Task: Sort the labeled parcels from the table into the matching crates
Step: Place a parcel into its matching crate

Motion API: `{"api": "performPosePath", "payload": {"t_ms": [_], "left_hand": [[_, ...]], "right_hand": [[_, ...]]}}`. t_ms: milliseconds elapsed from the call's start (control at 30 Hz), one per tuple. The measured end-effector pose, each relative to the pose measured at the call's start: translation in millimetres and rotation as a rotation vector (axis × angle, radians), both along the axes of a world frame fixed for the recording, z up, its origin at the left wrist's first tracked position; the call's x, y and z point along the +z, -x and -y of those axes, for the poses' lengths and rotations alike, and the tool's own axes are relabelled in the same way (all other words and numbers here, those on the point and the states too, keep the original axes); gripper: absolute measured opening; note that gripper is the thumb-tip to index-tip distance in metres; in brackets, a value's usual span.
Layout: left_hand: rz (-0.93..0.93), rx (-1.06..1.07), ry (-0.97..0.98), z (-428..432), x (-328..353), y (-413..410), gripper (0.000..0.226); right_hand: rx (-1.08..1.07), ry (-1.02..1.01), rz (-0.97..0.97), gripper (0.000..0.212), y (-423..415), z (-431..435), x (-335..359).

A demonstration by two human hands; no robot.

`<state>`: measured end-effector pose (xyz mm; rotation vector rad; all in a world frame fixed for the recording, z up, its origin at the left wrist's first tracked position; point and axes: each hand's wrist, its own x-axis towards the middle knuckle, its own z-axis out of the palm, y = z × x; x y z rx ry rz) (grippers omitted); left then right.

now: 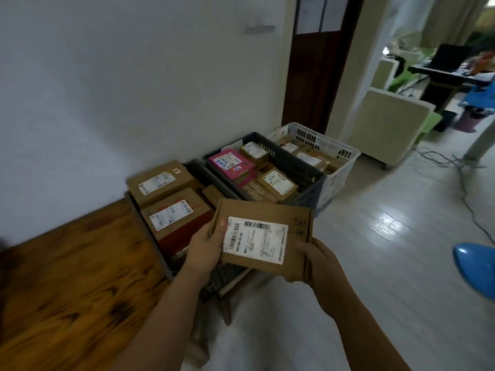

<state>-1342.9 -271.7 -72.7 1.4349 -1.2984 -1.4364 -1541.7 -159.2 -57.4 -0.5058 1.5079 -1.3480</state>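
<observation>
White wall (134, 89) fills the top left, pale plank floor (375, 263) the right and bottom. The wood table (67, 277) is at my lower left, its surface brown w/ dark grain. A beige armchair (385, 124) stands further back on the right, near a dark door (313, 76).

Three crates sit in a row along the wall, side by side. The grey crate (146, 231) is nearest, right against the table edge, and holds two big brown parcels: one (160, 183) at the back and one w/ red tape (174, 215) in front of it, both label-up. The dark crate (302, 178) is in the middle w/ a pink parcel (231, 162) and a few brown ones. The white crate (337, 167) is furthest, also w/ brown parcels inside. A blue stool (476, 266) shows at the right edge.

The flat brown parcel (257, 210) is in both my hands, off the table, held up in front of me; in view it overlaps the near ends of the grey and dark crates. My left hand (203, 250) grips its left edge, thumb on top beside the label, fingers underneath and hidden. My right hand (318, 266) holds the lower right corner, thumb on top, fingers curled under. The white label (255, 239) faces up w/ barcodes; text too blurred to read, so can't tell which crate it matches.
</observation>
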Motion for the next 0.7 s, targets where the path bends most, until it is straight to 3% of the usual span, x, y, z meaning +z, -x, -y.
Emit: {"api": "performPosePath", "payload": {"t_ms": [100,267,400,467,700], "left_hand": [[-0.050,0.120,-0.054,10,-5,-1,0.020],[-0.061,0.238,-0.084,39,-19,1,0.015],[-0.051,0.159,-0.121,74,-37,9,0.022],[-0.050,0.114,-0.148,92,-45,16,0.027],[-0.252,0.009,-0.313,158,-65,37,0.025]], "right_hand": [[0.156,0.028,-0.010,0.019,13,26,9],[0.333,0.036,-0.221,0.016,17,80,17],[0.406,0.037,-0.483,0.008,16,135,22],[0.439,0.015,-0.601,0.014,14,162,24],[0.466,-0.039,-0.830,0.014,-7,251,16]]}}
